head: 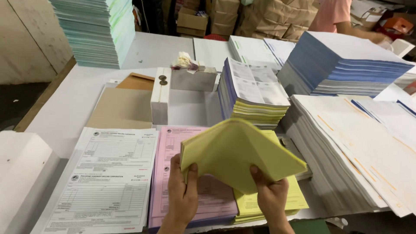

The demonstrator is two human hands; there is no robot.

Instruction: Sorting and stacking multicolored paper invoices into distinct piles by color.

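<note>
You get bright, even light from above, and the white table [65,108] almost glares. Shadows under the yellow sheets [238,151] stay soft. The picture is a little soft everywhere, the far boxes [268,17] are dim, and straight edges bend near the corners

At nine o'clock we saw white forms [106,173] lying flat, with brown card [123,106] behind them at eleven. A white box [160,97] stood upright near the centre. At twelve sat a printed stack [255,93]; at one, a blue-edged stack [342,65]; at three, a white stack [359,147]. A tall green-edged pile [97,30] rose at eleven, far back.
</note>
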